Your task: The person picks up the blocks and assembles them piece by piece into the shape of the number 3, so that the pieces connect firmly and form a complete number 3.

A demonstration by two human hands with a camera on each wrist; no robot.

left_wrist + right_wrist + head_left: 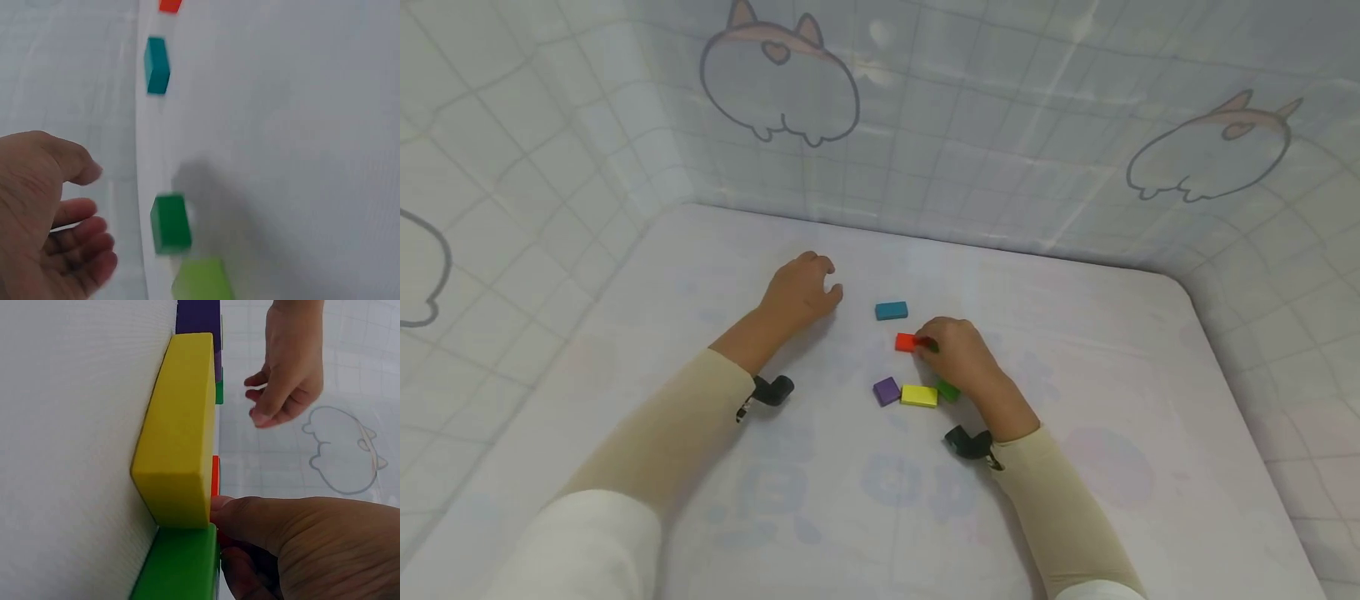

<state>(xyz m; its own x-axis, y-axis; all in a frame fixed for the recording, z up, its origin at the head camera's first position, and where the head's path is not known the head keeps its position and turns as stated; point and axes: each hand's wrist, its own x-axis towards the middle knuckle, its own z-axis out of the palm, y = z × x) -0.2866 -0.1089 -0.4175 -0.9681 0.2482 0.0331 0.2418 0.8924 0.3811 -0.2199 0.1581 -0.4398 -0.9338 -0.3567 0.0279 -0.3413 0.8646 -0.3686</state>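
Observation:
My right hand (957,352) pinches a red block (905,342) between thumb and fingers; a bit of green shows by the fingertips. My left hand (801,292) hovers left of a teal block (891,311), fingers loosely bent, holding nothing. The left wrist view shows a dark green block (170,225) and a light green block (202,281) near that hand, which hides them in the head view. Nearer me, a purple block (886,392), a yellow block (919,396) and a green block (948,390) lie in a row, the green partly covered by my right hand.
The blocks lie on a white cloth-covered table (820,508). Light grid-patterned curtains (970,150) with animal drawings stand behind it and at both sides. A dark wrist camera (772,390) sits on the left sleeve and another wrist camera (968,443) on the right.

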